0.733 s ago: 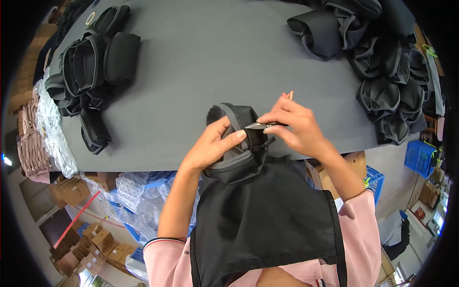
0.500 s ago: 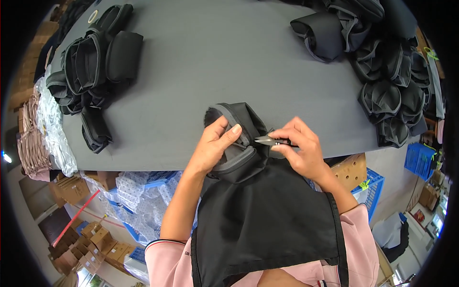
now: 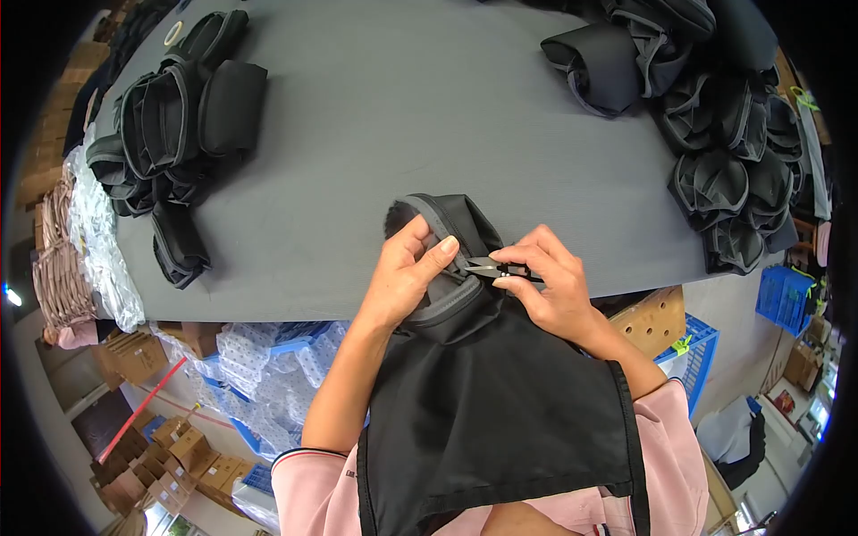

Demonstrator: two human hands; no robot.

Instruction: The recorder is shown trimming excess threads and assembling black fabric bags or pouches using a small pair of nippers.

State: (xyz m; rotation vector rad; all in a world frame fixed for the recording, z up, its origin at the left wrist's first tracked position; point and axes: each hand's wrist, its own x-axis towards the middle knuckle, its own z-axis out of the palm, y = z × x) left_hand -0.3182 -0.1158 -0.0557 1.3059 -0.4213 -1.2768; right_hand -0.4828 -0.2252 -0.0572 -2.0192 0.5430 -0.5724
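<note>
A small black zippered pouch (image 3: 469, 220) with a grey zipper edge is turned open at the near side of the table. My left hand (image 3: 407, 272) grips its rim, thumb on top and fingers inside the opening. In my right hand (image 3: 550, 277) is a pair of thread snips (image 3: 487, 267), held between thumb and fingers. The blades point left and reach the zipper edge close to my left thumb. Whether a thread lies between them is too small to tell. Below the pouch spreads my black apron (image 3: 500, 402).
Similar black pouches are heaped at the table's left (image 3: 161, 121) and right (image 3: 710, 183). The grey table (image 3: 402, 107) ends just before me. Below its edge are a blue crate (image 3: 697, 348), clear patterned plastic bags (image 3: 259, 357) and cardboard boxes (image 3: 192, 447). A tape roll (image 3: 172, 33) lies far left.
My right hand has moved slightly left with the snips, so their blades sit nearer my left thumb at the zipper edge. My left hand and the pouch have barely shifted.
</note>
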